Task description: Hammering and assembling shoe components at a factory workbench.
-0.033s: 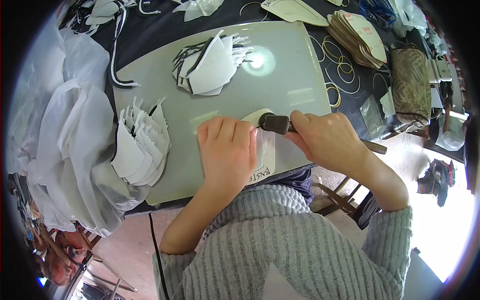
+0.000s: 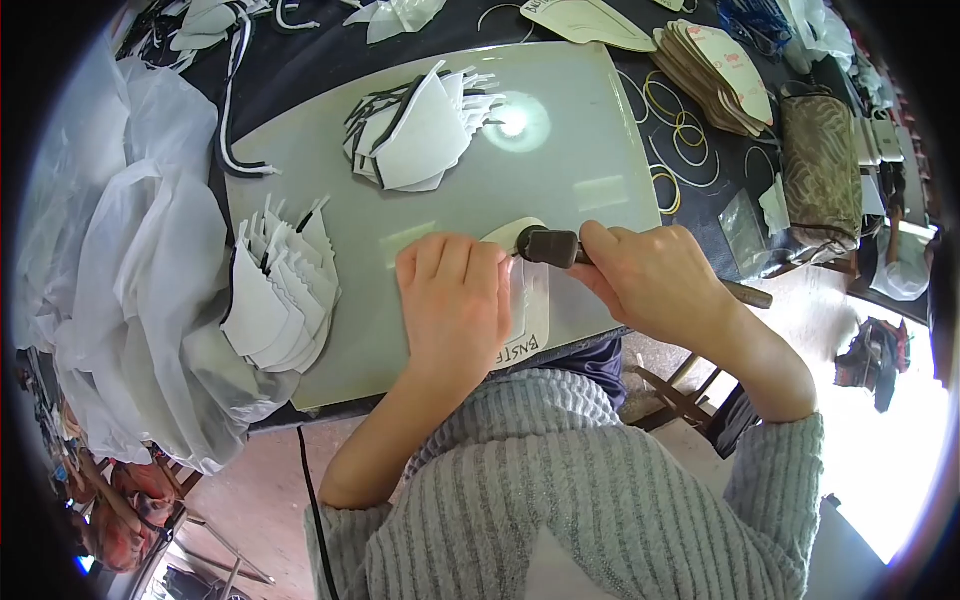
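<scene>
Left hand (image 2: 457, 290): fingertips and thumb mostly hidden, fingers pressed side by side; whether anything is pinched cannot be told. Left part of cream template (image 2: 537, 312) covered by it; dark lettering partly cut off. Hammer (image 2: 549, 247) gripped in right hand (image 2: 665, 275), fingers curled round the mostly covered handle; contact below the head unclear. Hammer head dark, blocky; handle end brown. Template pale, curved-topped, laid on grey board (image 2: 590, 130) at its near edge, hammer head over its upper part.
</scene>
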`<state>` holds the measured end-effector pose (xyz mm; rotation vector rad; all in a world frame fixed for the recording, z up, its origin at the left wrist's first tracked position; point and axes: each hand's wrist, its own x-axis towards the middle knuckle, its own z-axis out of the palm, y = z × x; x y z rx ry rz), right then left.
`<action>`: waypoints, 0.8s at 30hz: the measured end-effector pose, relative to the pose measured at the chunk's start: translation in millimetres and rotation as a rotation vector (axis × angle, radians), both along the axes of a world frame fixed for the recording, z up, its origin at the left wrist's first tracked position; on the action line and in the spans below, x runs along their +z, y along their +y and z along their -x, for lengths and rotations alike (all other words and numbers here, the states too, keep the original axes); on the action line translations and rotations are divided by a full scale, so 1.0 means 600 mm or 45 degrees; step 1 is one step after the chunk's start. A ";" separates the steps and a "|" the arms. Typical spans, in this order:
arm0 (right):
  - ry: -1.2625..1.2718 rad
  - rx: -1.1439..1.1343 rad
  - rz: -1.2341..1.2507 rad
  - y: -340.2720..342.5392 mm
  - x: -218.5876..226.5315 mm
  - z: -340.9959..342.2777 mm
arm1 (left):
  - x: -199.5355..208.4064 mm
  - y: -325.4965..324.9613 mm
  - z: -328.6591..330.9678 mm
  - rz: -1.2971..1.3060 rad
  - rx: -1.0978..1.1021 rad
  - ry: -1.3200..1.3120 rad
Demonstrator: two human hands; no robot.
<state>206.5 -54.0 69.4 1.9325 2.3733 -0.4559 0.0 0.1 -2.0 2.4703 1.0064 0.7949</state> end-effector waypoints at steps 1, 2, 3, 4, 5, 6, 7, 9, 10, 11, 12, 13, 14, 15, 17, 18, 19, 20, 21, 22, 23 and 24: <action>0.019 0.001 -0.034 0.000 -0.001 0.001 | -0.002 0.000 0.000 -0.026 0.015 0.009; 0.018 0.001 -0.033 0.000 -0.001 -0.001 | -0.001 0.001 -0.001 -0.025 0.015 0.008; 0.018 0.000 -0.044 -0.001 -0.001 -0.004 | 0.000 0.003 0.000 -0.052 -0.042 -0.027; 0.020 -0.001 -0.056 -0.001 -0.001 -0.006 | 0.001 0.004 0.002 -0.080 -0.099 -0.061; 0.021 -0.005 -0.055 -0.001 -0.001 -0.007 | 0.002 0.004 0.005 -0.079 -0.103 -0.060; 0.033 0.004 -0.069 -0.001 -0.001 -0.009 | 0.002 0.003 0.009 -0.120 -0.144 -0.039; 0.045 0.014 -0.084 -0.001 0.000 -0.010 | 0.003 0.001 0.012 -0.162 -0.186 -0.018; 0.096 0.012 -0.145 0.004 0.009 -0.007 | 0.004 0.001 0.016 -0.147 -0.185 -0.027; 0.144 0.009 -0.203 0.006 0.012 -0.004 | 0.005 0.001 0.018 -0.129 -0.187 -0.041; 0.143 0.006 -0.201 0.003 0.012 -0.001 | 0.005 0.000 0.017 -0.127 -0.190 -0.043; 0.082 0.031 -0.120 0.001 0.009 0.004 | 0.006 0.000 0.016 -0.120 -0.186 -0.057; 0.021 0.056 -0.038 -0.001 0.008 0.006 | 0.007 -0.001 0.016 -0.113 -0.182 -0.071; 0.022 0.061 -0.042 0.002 0.009 0.007 | 0.006 -0.001 0.017 -0.116 -0.177 -0.069; 0.027 0.057 -0.069 0.005 0.010 0.007 | 0.003 -0.002 0.019 -0.114 -0.170 -0.070; 0.031 0.057 -0.093 0.004 0.009 0.008 | 0.002 -0.004 0.019 -0.109 -0.159 -0.071; 0.010 0.062 -0.082 0.000 0.004 0.008 | 0.004 -0.006 0.017 -0.071 -0.117 -0.092; -0.011 0.068 -0.072 -0.003 0.001 0.009 | 0.006 -0.007 0.017 -0.033 -0.074 -0.113; -0.010 0.062 -0.070 -0.003 0.001 0.010 | 0.009 -0.007 0.021 -0.032 -0.080 -0.112; -0.029 0.051 -0.071 -0.003 0.001 0.011 | 0.014 -0.009 0.027 0.023 -0.046 -0.126; -0.049 0.038 -0.071 -0.004 0.000 0.012 | 0.017 -0.011 0.032 0.078 -0.012 -0.140; -0.047 0.041 -0.070 -0.004 0.000 0.013 | 0.016 -0.017 0.034 0.079 -0.010 -0.139; -0.052 0.045 -0.084 -0.003 0.000 0.013 | 0.011 -0.024 0.034 0.000 0.005 -0.082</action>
